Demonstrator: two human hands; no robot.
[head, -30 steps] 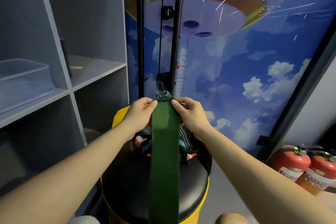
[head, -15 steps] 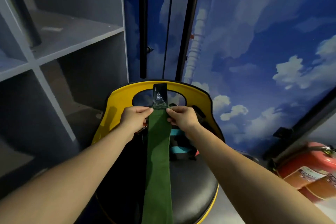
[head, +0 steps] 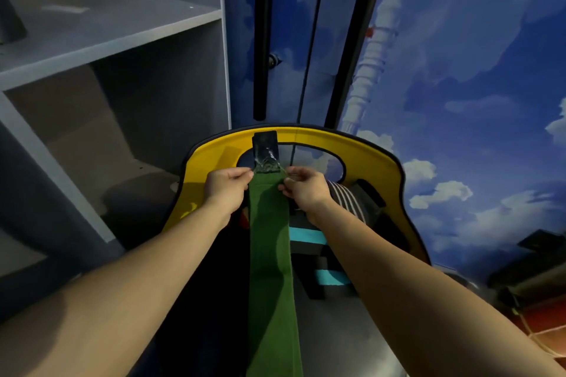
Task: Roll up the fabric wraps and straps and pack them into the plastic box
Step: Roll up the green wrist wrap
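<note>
A grey shelving unit [head: 116, 40] is filling the left side of the view, its open compartments standing against the wall. Just right of it, two black vertical poles [head: 262, 34] are running up in front of a wall mural [head: 459, 70] painted with blue sky and white clouds.

Below, a chair with a yellow backrest [head: 373, 153] and a black seat [head: 346, 343] is sitting under the person's arms. The left hand [head: 225, 185] is pinching the left edge of a green fabric wrap [head: 269, 254] near its top, thumb and fingers curled onto the cloth. The wrap is hanging taut between both hands and running straight down over the seat toward the bottom edge of the view. At its top end, a black fastening tab [head: 265, 147] is sticking up past the fingers, overlapping the yellow backrest.

The right hand [head: 306, 190] is gripping the wrap's right edge at the same height, fingers curled around it. Behind and right of that hand, a striped rolled wrap [head: 346, 202] is lying on the seat beside the backrest, and black straps with turquoise bands [head: 306, 236] are lying just below it. At the lower right edge, a red object [head: 542, 318] is showing only partly; what it is cannot be told.
</note>
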